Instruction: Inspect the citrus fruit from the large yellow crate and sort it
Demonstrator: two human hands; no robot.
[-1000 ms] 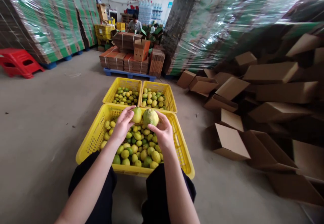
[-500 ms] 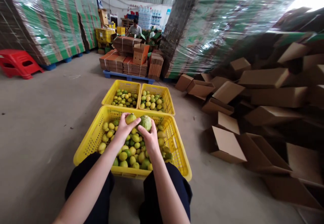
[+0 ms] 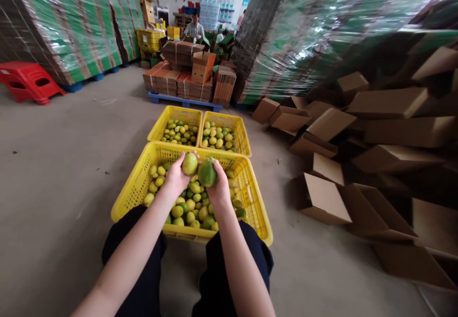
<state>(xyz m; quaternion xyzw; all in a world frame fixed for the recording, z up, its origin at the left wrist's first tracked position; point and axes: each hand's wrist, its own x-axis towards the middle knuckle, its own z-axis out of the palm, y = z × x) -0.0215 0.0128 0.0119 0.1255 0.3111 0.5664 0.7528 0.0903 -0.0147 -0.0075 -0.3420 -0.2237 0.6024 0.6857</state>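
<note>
My left hand is closed around a yellow-green lemon. A larger, darker green lemon is gripped in my right hand, side by side with the first. Both fruits are held above a big yellow crate between my knees. Many yellow and green lemons lie in that crate, some hidden beneath my hands and forearms. Just beyond it stand two smaller-looking yellow crates, one on the left and one on the right, each with lemons inside.
Brown cardboard boxes are heaped on the right. Flattened cartons rest on a blue pallet ahead, with a person behind. Wrapped stacks rise on both sides. A red stool stands at left.
Both lemons have been turned in my hands. The right one now shows a smooth dark green side instead of its ridged, paler one. The view has shifted slightly.
</note>
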